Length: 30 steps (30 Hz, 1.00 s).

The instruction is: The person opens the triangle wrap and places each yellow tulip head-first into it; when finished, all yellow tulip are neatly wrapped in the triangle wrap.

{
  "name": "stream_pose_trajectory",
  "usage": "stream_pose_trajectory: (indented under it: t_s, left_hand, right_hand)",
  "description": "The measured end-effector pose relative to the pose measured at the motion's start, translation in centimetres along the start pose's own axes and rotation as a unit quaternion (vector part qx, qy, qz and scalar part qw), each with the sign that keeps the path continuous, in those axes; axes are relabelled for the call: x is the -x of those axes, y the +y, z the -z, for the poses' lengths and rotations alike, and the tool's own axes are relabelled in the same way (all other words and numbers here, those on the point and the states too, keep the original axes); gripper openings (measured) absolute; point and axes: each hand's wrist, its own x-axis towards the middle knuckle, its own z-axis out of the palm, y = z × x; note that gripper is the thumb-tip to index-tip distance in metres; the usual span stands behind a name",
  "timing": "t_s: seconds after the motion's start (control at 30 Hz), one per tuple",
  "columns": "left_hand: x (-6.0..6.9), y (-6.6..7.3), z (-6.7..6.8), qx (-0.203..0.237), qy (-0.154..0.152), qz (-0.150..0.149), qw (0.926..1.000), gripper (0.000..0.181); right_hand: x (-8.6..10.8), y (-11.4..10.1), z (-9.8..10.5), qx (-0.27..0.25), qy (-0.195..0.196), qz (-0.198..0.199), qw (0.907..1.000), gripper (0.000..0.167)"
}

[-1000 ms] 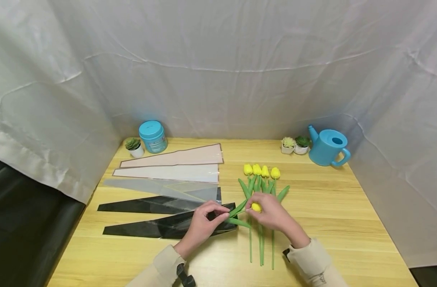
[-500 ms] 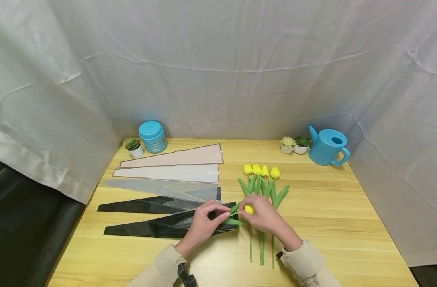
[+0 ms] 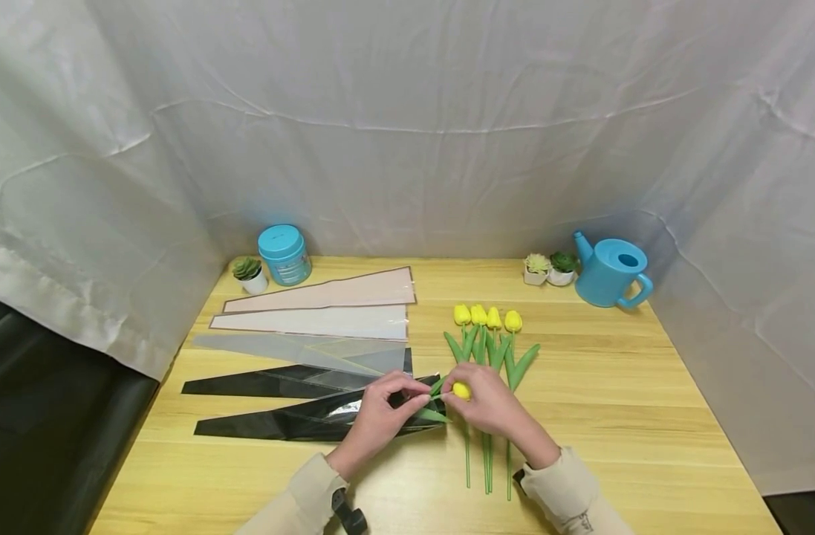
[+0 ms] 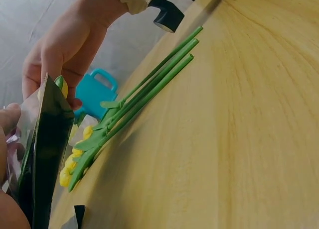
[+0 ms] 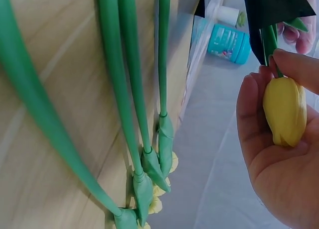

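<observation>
My left hand (image 3: 382,410) pinches the open end of the front black sleeve (image 3: 273,423), whose clear side shows in the left wrist view. My right hand (image 3: 489,400) pinches the green stem of a yellow tulip (image 5: 285,112) just below its bloom, which lies against the palm. The tulip's stem and leaves (image 3: 435,416) are at the sleeve mouth, partly inside; how deep the stem reaches is hidden. Several other yellow tulips (image 3: 478,315) lie side by side on the table, partly behind my right hand, stems toward me.
Further sleeves lie left: black (image 3: 260,383), grey (image 3: 280,348), white (image 3: 327,322) and pink (image 3: 333,293). Behind them stand a blue jar (image 3: 285,256) and a potted succulent (image 3: 250,276). Two small pots (image 3: 536,270) and a blue watering can (image 3: 608,276) stand back right.
My right hand has moved left with the tulip, bringing the bloom closer to the sleeve mouth and more of the leaves into it. The left hand has stayed almost in place.
</observation>
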Motion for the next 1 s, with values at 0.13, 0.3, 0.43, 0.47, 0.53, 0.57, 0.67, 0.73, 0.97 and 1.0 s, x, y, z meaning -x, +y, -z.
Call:
stream_pose_trajectory:
  t_s: [0.13, 0.3, 0.43, 0.47, 0.53, 0.57, 0.67, 0.73, 0.97, 1.0]
  left_hand:
    - [0.1, 0.0, 0.7, -0.045, -0.033, -0.031, 0.998, 0.023]
    - [0.4, 0.1, 2.0, -0.134, -0.045, -0.069, 0.9875, 0.033]
    - [0.6, -0.1, 2.8, -0.206, -0.027, -0.078, 0.9751, 0.035]
    - [0.6, -0.3, 3.0, -0.216, -0.024, -0.078, 0.9728, 0.034]
    - [0.7, -0.6, 3.2, -0.231, -0.021, -0.076, 0.9697, 0.03]
    - [0.8, -0.7, 3.2, -0.235, -0.021, -0.076, 0.9687, 0.028]
    - [1.0, -1.1, 3.2, -0.23, -0.017, -0.08, 0.9697, 0.021]
    - [1.1, -1.3, 3.1, -0.214, -0.01, -0.079, 0.9735, 0.017]
    - [1.0, -1.2, 2.9, -0.13, 0.021, -0.053, 0.9898, 0.014]
    - [1.0, -1.1, 2.9, -0.127, 0.023, -0.054, 0.9902, 0.014]
  right_hand:
    - [0.0, 0.1, 0.0, -0.002, -0.001, 0.002, 1.0, 0.009]
    - [0.1, 0.5, 0.2, -0.012, -0.006, -0.005, 0.9999, 0.009]
    - [0.1, 0.6, 0.4, -0.016, -0.002, -0.008, 0.9998, 0.009]
    - [0.1, 0.7, 0.5, -0.016, -0.002, -0.008, 0.9998, 0.009]
    - [0.1, 0.6, 0.6, -0.016, 0.0, -0.008, 0.9998, 0.009]
    - [0.1, 0.7, 0.6, -0.015, 0.0, -0.007, 0.9999, 0.009]
    - [0.2, 0.7, 0.6, -0.017, 0.0, -0.005, 0.9998, 0.009]
    - [0.2, 0.8, 0.6, -0.018, 0.001, -0.006, 0.9998, 0.009]
    - [0.2, 0.7, 0.5, -0.026, 0.005, -0.01, 0.9996, 0.01]
    - [0.1, 0.6, 0.5, -0.026, 0.004, -0.011, 0.9996, 0.01]
